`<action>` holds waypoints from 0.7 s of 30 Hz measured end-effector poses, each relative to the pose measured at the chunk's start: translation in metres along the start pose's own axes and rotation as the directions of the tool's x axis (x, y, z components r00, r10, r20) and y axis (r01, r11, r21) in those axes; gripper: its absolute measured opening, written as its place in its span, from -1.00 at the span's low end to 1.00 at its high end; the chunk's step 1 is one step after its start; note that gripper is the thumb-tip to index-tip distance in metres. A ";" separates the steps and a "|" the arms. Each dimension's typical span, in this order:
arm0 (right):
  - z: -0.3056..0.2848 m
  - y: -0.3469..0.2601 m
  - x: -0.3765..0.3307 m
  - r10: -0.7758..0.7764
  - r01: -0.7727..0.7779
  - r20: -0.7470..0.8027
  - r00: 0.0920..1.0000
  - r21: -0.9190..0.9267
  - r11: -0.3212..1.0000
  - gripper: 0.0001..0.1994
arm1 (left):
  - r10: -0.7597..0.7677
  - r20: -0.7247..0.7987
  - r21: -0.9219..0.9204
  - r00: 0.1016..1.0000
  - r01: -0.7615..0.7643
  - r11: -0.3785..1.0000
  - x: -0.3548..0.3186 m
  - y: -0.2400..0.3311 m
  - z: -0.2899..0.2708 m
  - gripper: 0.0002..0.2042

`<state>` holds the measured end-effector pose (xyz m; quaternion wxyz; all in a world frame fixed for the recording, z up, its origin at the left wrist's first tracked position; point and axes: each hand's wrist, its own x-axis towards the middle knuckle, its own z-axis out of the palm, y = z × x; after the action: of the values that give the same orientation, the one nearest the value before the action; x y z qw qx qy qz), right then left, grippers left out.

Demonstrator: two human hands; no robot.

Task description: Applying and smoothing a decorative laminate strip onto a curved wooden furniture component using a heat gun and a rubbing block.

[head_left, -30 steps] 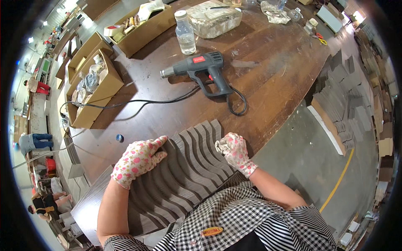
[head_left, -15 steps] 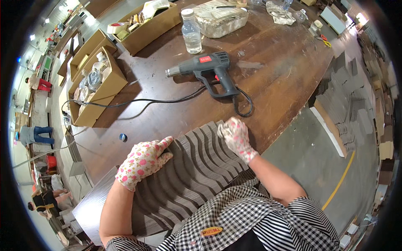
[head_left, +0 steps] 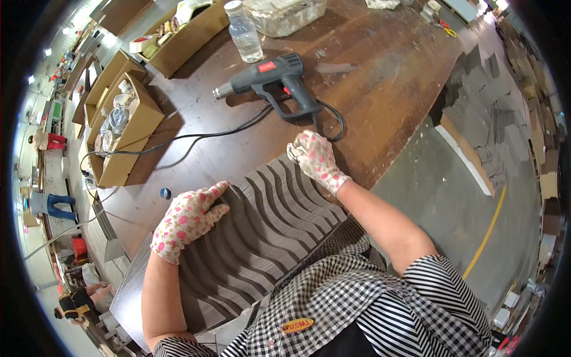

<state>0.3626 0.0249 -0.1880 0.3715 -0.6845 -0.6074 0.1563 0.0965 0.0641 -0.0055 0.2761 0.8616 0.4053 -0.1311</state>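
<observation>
A dark grey wavy ribbed panel lies on the brown wooden table in front of me. My left hand, in a flowered glove, rests flat on the panel's left part with its fingers spread. My right hand, gloved the same way, is at the panel's far right corner with the fingers curled; whether it grips the edge or something small, I cannot tell. Just beyond that hand lies a grey heat gun with a red label, its black cord trailing left.
A clear water bottle and a plastic-wrapped block stand at the back. Open cardboard boxes line the table's left side. A small blue cap lies near the panel. Stacked grey pieces sit on the floor at right.
My right hand has moved up along the panel to its far corner, toward the heat gun. My left hand stays on the panel's left part.
</observation>
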 end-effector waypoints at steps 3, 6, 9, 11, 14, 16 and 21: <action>-0.007 0.003 -0.012 -0.053 0.040 0.126 0.991 0.109 0.993 -0.90 | -0.067 0.022 0.016 0.997 0.067 0.998 0.002 -0.003 0.003 -0.55; -0.024 -0.001 -0.051 -0.159 0.131 0.251 0.955 0.127 0.983 -0.81 | -0.098 0.029 0.005 0.995 0.098 0.995 -0.001 -0.006 0.003 -0.54; -0.040 0.010 -0.091 -0.202 0.195 0.280 0.939 0.056 0.979 -0.84 | -0.051 0.001 0.007 0.999 0.051 0.999 0.000 -0.007 0.005 -0.54; -0.052 0.020 -0.108 -0.236 0.245 0.284 0.929 0.004 0.969 -0.89 | -0.104 0.015 -0.002 0.995 0.104 0.995 -0.001 -0.004 0.003 -0.53; -0.070 0.036 -0.146 -0.310 0.330 0.317 0.896 -0.010 0.944 -0.94 | -0.087 0.014 -0.046 0.996 0.087 0.995 0.000 -0.006 0.005 -0.53; -0.086 0.035 -0.153 -0.323 0.432 0.495 0.807 -0.122 0.894 -0.92 | -0.068 0.018 -0.038 0.998 0.069 0.997 -0.003 -0.011 0.005 -0.54; -0.103 0.023 -0.135 -0.054 0.039 0.209 0.976 0.078 0.996 -0.91 | -0.136 0.057 -0.093 0.989 0.141 0.986 -0.004 -0.002 0.000 -0.54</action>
<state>0.4191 -0.1355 -0.1669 0.3338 -0.6355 -0.6530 0.2415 0.0924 0.0624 -0.0040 0.3179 0.8132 0.4632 -0.1520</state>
